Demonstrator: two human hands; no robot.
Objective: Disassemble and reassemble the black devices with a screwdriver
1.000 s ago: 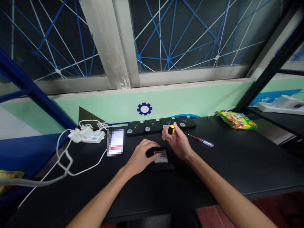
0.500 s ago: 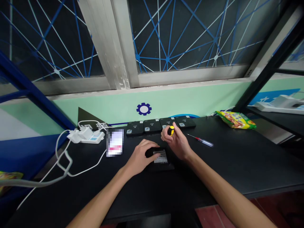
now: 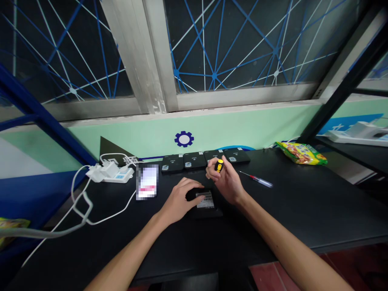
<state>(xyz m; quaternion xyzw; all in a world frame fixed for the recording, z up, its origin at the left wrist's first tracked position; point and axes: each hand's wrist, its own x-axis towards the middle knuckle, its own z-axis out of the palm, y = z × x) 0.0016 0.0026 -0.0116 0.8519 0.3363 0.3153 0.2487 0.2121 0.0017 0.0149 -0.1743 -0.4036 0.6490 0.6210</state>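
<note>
A flat black box point(image 3: 205, 202) with a printed white label lies on the black table in front of me. My left hand point(image 3: 178, 198) grips it from the left, thumb over the label and fingers along its far edge. Just above the box's far right side, my right hand point(image 3: 228, 184) is closed around a screwdriver point(image 3: 219, 165) with a yellow-and-black handle. The handle's end points up toward me, and I cannot see the shaft or its tip.
Several black boxes point(image 3: 194, 160) line the wall. To the right lie another screwdriver point(image 3: 260, 181) with a clear handle and a yellow-green snack bag point(image 3: 301, 153). A blurred-out phone point(image 3: 147, 182) and a white power strip point(image 3: 119, 176) with loose cables occupy the left.
The screwdriver handle has turned slightly in my right hand. My left hand and the black box stay where they were.
</note>
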